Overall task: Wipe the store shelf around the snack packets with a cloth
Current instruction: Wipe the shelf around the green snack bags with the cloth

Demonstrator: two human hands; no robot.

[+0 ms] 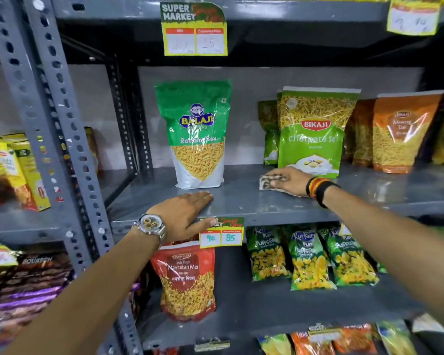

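Note:
The grey metal shelf [241, 198] runs across the middle of the view. My right hand [289, 181] presses a folded, patterned cloth [265, 183] flat on it, just in front of the green Bikaji packet [313, 139]. A green and white Balaji packet [199, 134] stands upright to the left, apart from the cloth. My left hand [183, 213], watch on the wrist, rests palm down on the shelf's front edge below the Balaji packet, fingers together and holding nothing.
Orange packets [400, 134] stand at the right of the same shelf. A price tag [221, 233] hangs from the shelf edge. The lower shelf holds a red Navratan Mix packet [187, 280] and green Kurkure packets [310, 260]. A perforated upright [62, 139] stands at left.

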